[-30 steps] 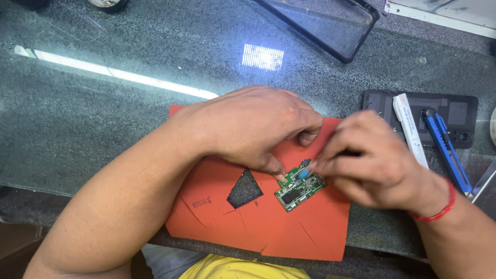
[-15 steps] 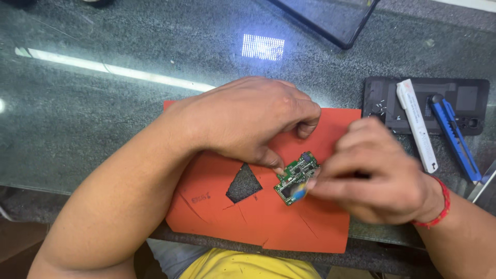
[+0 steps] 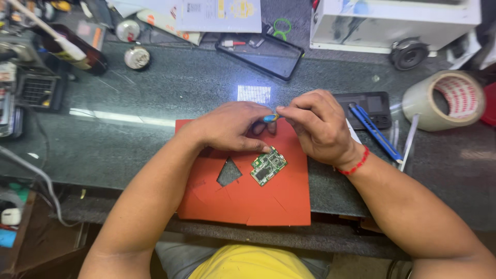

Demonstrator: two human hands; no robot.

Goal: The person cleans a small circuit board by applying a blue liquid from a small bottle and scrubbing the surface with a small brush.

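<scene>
left hand [image 3: 230, 129] rests on the upper part of the orange mat [image 3: 279, 201], fingers curled; one fingertip presses the top edge of the green circuit board [image 3: 268, 166], while thumb and forefinger close on one end of a small blue-and-yellow part [image 3: 269, 118]. right hand [image 3: 315, 126], with a red wrist band [image 3: 355, 164], pinches the other end of the same part, lifted above the mat. the board lies flat on the mat, just right of a triangular cut-out [image 3: 229, 173]. to the right on the dark counter: a black device [image 3: 373, 106], a blue-handled knife [image 3: 374, 130], a roll of tape [image 3: 447, 101]. judged progress: the small part appears to be off the board and in hand; the board itself is otherwise untouched, work on it still to come. compared with the earlier frames, the right hand has left the board and risen to meet the left; the view has widened.
</scene>
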